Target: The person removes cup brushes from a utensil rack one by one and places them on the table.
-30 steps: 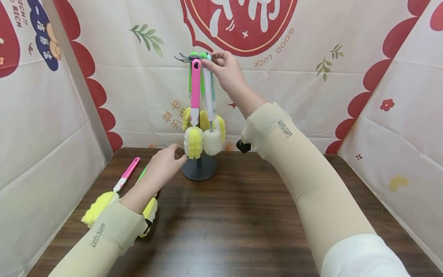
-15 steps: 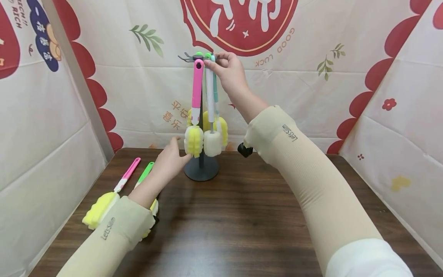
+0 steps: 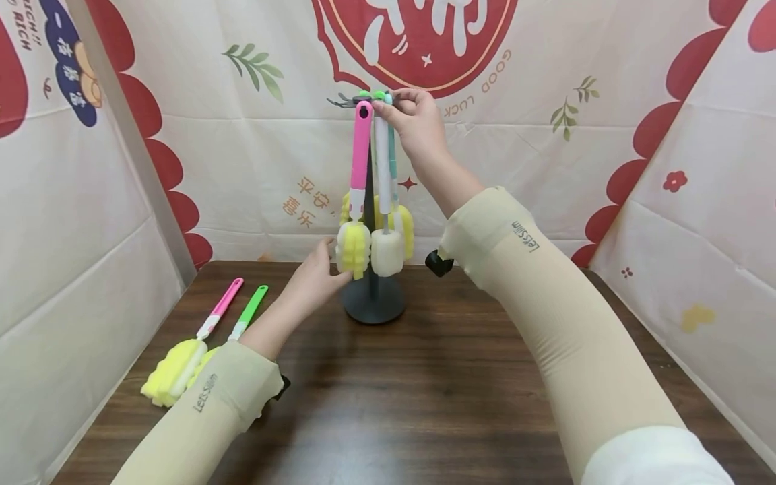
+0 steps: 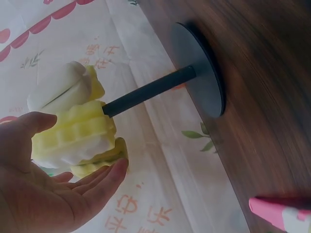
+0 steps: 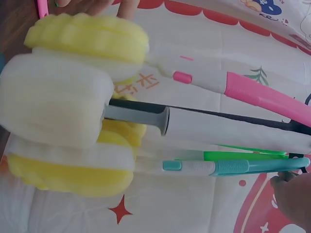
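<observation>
A dark stand [image 3: 374,306] with hooks at its top holds several hanging sponge bottle brushes. My right hand [image 3: 420,128] is at the hooks, its thumb and fingers pinching the top of a white-handled bottle brush [image 3: 382,165]. Beside that hangs a pink-handled brush [image 3: 361,158] with a yellow-and-white sponge head. My left hand [image 4: 58,189] is spread around this sponge head [image 4: 77,128], thumb on one side and fairly straight fingers on the other. A teal-handled brush [image 5: 231,167] hangs close to my right fingertips; a green handle [image 5: 233,156] shows behind it.
On the left of the brown table [image 3: 461,377] lie a pink-handled brush [image 3: 223,304] and a green-handled brush [image 3: 251,310], the latter partly behind my left forearm. A printed cloth [image 3: 485,162] stands behind the table and along both sides.
The stand and its hanging brushes have shifted to the right, and both hands have moved right with them. My left fingers have opened and come around the pink-handled brush's sponge.
</observation>
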`<state>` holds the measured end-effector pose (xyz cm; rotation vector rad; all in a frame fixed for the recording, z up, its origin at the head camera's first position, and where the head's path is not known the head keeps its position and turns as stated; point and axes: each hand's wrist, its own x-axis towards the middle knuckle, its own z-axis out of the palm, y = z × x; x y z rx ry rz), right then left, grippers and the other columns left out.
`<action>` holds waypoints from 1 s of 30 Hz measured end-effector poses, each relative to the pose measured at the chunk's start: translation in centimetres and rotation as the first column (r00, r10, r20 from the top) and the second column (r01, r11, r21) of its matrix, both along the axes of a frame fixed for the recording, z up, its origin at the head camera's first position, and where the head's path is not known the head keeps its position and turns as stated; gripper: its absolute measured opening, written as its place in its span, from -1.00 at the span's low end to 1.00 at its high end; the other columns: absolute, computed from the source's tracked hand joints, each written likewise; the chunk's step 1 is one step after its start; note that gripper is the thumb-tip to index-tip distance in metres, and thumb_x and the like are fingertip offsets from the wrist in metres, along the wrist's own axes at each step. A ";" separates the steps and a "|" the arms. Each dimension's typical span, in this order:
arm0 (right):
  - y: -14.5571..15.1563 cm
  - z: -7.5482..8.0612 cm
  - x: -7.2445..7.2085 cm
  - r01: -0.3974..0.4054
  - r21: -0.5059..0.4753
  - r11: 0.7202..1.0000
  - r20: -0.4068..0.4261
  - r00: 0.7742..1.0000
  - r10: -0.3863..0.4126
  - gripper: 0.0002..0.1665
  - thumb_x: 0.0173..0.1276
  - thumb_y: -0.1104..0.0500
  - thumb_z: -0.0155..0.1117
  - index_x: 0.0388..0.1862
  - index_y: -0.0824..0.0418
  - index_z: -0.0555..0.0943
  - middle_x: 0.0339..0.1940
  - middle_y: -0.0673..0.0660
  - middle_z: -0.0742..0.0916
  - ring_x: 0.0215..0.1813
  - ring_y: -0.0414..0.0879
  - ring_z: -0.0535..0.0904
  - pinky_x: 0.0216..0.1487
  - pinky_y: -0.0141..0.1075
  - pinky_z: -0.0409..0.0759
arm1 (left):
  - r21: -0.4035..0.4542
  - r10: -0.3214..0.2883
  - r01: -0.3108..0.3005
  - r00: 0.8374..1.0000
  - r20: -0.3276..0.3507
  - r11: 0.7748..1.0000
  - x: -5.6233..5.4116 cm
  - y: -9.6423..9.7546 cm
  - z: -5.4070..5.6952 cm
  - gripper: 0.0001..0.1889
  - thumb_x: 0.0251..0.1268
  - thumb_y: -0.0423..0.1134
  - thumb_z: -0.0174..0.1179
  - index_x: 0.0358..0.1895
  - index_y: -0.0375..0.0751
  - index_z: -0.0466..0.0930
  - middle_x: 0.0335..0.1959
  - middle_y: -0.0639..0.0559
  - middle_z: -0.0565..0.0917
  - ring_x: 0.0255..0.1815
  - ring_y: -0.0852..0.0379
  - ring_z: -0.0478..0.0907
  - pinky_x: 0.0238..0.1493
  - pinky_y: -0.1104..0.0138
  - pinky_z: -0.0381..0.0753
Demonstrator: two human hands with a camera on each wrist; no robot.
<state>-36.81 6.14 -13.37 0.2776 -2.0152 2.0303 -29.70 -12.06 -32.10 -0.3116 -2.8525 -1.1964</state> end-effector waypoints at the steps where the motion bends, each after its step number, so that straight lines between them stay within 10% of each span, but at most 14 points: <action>1: 0.2 0.0 0.0 0.002 -0.002 1.000 -0.006 1.000 -0.002 -0.46 0.20 0.14 0.44 0.09 0.15 0.41 0.06 0.03 0.69 0.09 -0.14 0.55 0.10 -0.43 0.48 | 0.000 -0.001 0.001 1.000 -0.003 1.000 -0.1 0.2 0.0 -0.14 0.30 0.00 0.20 0.50 -0.27 -0.06 0.43 -0.27 0.22 0.41 -0.15 0.23 0.31 -0.02 0.29; 12: 3.0 -0.1 0.4 -0.004 -0.051 0.999 -0.015 1.000 0.004 -0.51 0.21 0.21 0.43 0.04 0.22 0.40 0.05 0.11 0.69 0.07 -0.10 0.56 0.07 -0.46 0.50 | 0.072 -0.092 0.098 0.992 -0.082 0.993 -0.7 2.6 -0.1 -0.19 0.30 -0.10 0.22 0.48 -0.28 -0.01 0.24 -0.20 0.42 0.20 -0.06 0.43 0.23 0.06 0.40; 20: 3.6 -0.4 0.7 -0.014 -0.055 0.998 -0.029 0.999 0.012 -0.54 0.24 0.20 0.40 0.04 0.22 0.42 0.06 0.11 0.68 0.07 -0.09 0.57 0.07 -0.42 0.52 | 0.048 -0.027 0.032 0.995 -0.099 0.998 -0.9 4.0 -0.2 -0.18 0.30 -0.06 0.23 0.49 -0.28 0.01 0.27 -0.21 0.41 0.20 -0.06 0.42 0.22 0.05 0.40; 30: 4.5 -1.1 0.6 0.004 0.125 0.992 -0.161 0.987 0.017 -0.43 0.34 0.16 0.32 0.32 0.12 0.45 0.27 0.04 0.56 0.23 -0.21 0.47 0.16 -0.41 0.46 | 0.125 -0.080 0.090 0.994 -0.081 0.988 -1.0 4.8 0.0 -0.25 0.38 -0.12 0.18 0.49 -0.28 0.02 0.33 -0.23 0.36 0.29 -0.07 0.36 0.26 0.06 0.37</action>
